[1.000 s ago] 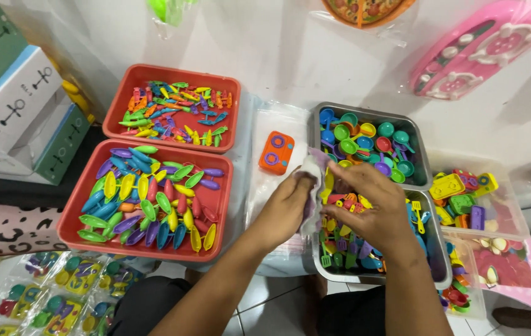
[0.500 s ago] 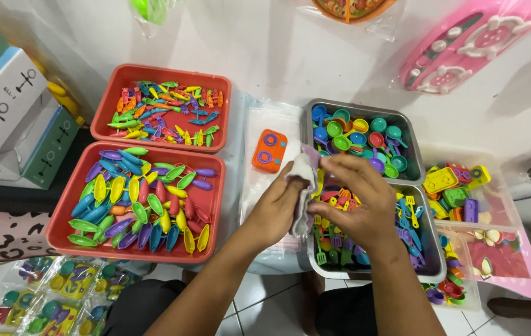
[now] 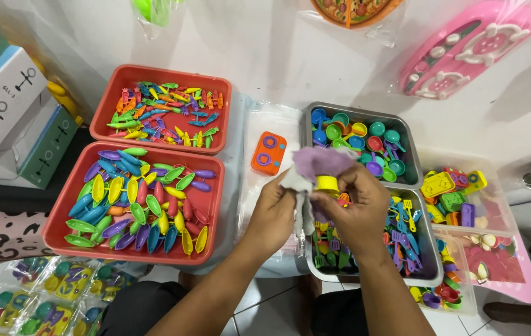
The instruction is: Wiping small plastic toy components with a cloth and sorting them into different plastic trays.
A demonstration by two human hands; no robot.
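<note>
Two hands met above the near metal tray [image 3: 434,261], and between them hung the small clear plastic bag [image 3: 308,180], its mouth pulled wide and its body drooping over the tray's left rim. The left hand [image 3: 276,208] pinched the bag's left edge in closed fingers. The right hand [image 3: 354,208] gripped the opposite edge together with a small yellow toy piece [image 3: 327,183], held right at the opening. A purplish patch showed through the film at the top of the bag; what it was could not be told.

Beneath the hands the near metal tray held mixed toy utensils, partly hidden by the right wrist. Just behind it, a second metal tray [image 3: 355,111] carried little coloured pans and cups. An orange toy stove [image 3: 268,153] lay on a stack of flat clear bags [image 3: 265,124] left of the trays. Farther left sat two red trays: the near red tray [image 3: 209,205] full of boat-shaped pieces, the far red tray [image 3: 166,71] full of small figures. Right of the metal trays, a clear tub [image 3: 495,211] held blocky coloured toys.
</note>
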